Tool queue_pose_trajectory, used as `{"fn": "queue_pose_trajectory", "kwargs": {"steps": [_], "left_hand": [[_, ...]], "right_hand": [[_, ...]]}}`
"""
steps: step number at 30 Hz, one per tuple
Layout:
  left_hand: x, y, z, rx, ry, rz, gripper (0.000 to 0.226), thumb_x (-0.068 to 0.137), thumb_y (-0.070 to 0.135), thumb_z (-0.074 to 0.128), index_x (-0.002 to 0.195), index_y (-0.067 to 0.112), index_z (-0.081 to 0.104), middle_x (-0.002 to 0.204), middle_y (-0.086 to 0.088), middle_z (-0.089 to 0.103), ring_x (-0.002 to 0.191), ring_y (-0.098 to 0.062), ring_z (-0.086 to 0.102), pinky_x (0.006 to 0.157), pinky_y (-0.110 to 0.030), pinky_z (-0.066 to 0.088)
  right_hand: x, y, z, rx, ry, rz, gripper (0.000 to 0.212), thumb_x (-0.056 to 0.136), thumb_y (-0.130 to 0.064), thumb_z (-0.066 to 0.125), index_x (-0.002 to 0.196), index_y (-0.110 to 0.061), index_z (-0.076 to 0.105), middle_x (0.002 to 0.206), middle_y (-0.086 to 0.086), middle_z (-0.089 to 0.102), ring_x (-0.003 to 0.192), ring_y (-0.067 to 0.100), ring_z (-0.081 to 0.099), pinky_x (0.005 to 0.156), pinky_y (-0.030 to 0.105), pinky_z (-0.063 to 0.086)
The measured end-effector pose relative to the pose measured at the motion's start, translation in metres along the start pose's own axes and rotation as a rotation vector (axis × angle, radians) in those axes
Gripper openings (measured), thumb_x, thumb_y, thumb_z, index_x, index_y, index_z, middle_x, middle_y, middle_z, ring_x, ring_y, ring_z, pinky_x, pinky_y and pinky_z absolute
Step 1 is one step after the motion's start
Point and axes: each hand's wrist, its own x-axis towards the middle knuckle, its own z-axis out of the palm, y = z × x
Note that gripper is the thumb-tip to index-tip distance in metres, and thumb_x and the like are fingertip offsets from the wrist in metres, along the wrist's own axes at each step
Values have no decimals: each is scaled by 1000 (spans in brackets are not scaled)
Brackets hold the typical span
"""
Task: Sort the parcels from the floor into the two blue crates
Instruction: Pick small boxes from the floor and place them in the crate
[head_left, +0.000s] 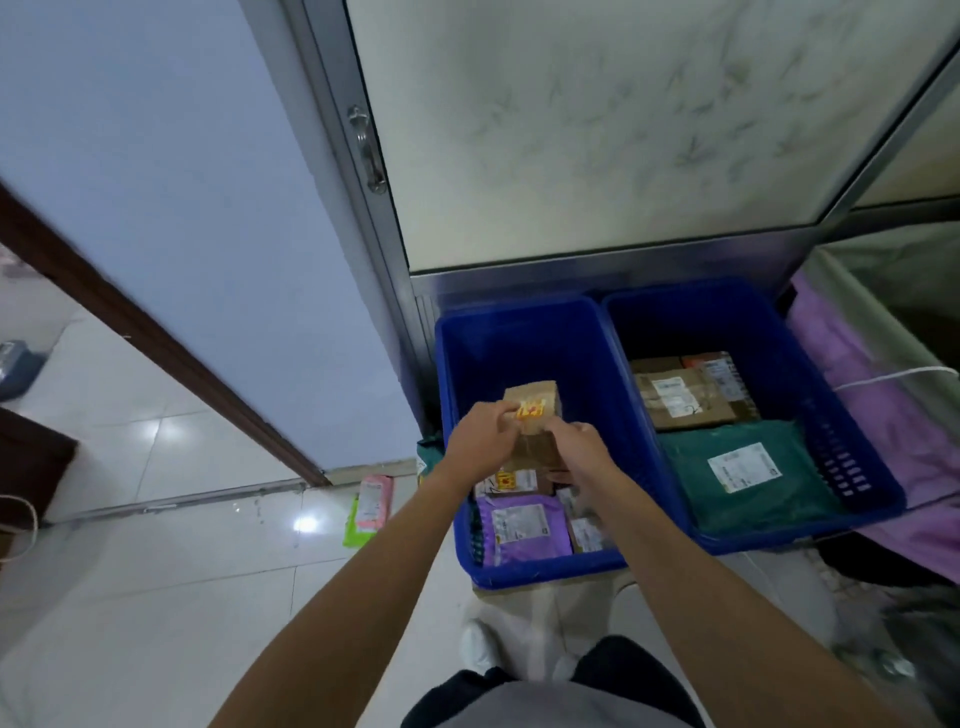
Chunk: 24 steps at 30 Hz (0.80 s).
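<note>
Two blue crates stand side by side against a glass door. Over the left crate (519, 569) I hold a small brown cardboard box (535, 410) with a yellow and red sticker. My left hand (480, 434) grips its left side and my right hand (574, 447) grips its right side. Below it in that crate lie a purple mailer (524, 525) and other small labelled parcels. The right crate (857, 452) holds a green mailer (737, 473) and brown boxes (685, 395). On the floor to the left lie a pink parcel (375, 499) and a green one (356, 530).
A blue-white wall and a dark wooden skirting run along the left. The glass door with a metal handle (368, 150) rises behind the crates. Purple cloth (883, 415) and a white cord lie to the right. My feet stand just before the left crate.
</note>
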Motion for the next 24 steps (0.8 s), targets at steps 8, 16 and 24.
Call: {"fn": "queue_pose_trajectory", "kwargs": {"steps": [8,16,24], "left_hand": [[25,36,13,149,-67,101,32,96,28,47,125,28,61,125,-2,56,104,-19,57,93,-37,51],[34,77,62,481,-53,176,93,75,56,75,148,22,28,149,-3,39,131,-23,44,104,-43,47],[63,143,111,490,178,133,76,73,41,76,134,14,39,123,-6,43,106,-23,54,77,-32,54]], "right_hand": [[22,-25,-23,-153,-6,-59,79,91,-50,60,153,-14,27,140,13,48,111,26,52,75,36,53],[48,-41,-81,-231,-55,-64,86,71,-66,64,136,-14,44,128,11,54,106,28,56,67,36,52],[89,-68,-154,-313,-162,-148,94,63,-77,58,135,-18,45,125,6,56,103,23,59,88,47,55]]}}
